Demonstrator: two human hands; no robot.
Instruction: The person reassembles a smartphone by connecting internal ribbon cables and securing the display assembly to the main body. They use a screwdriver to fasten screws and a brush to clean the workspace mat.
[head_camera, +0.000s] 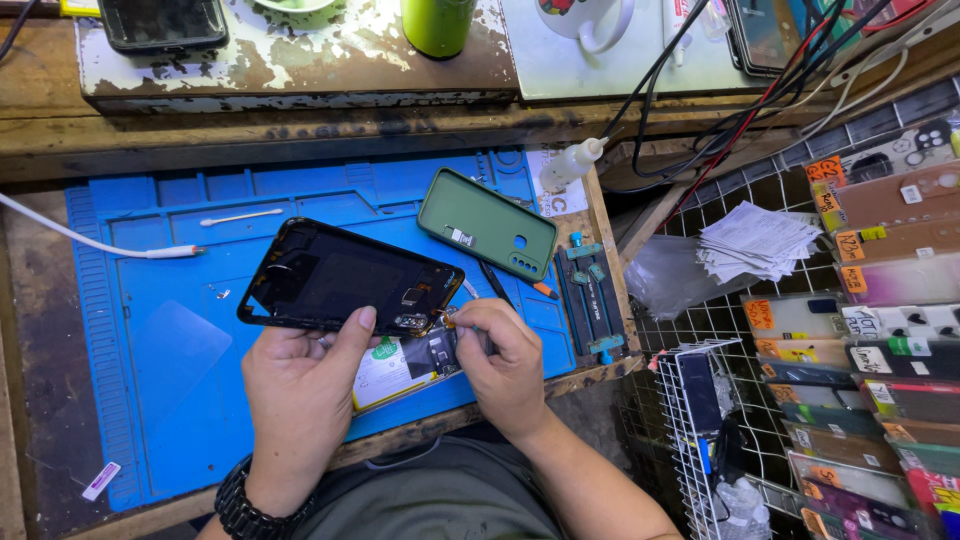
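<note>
The left hand (300, 385) comes up from six o'clock, a black watch (240, 505) on its wrist, and its fingers are clamped on the near edge of a black frame (345, 278), thumb pressed on top at the frame's five o'clock corner. The frame is tilted and lifted above the blue mat (160, 300), inner side up.

At three o'clock of that hand, the right hand (505, 365) has its fingertips pinched together on a small part (448, 318) at the frame's lower right corner; what the part is, is too small to tell. Under both hands lies an opened phone (415, 362), its board and a pale battery showing, flat on the mat.

Farther out, at one o'clock of the frame, a green back cover (487, 223) lies on the mat, camera holes toward three o'clock. At eleven o'clock lies a cotton swab (240, 217), and at nine o'clock a white cable (90, 240) ends just beside the frame. A small white bottle (570, 163) lies at the mat's far right corner. At three o'clock, well apart, stands a wire rack (700, 420) with packaged cases. Farthest, at twelve o'clock, a green cup (438, 25) stands on a worn shelf (300, 60).
</note>
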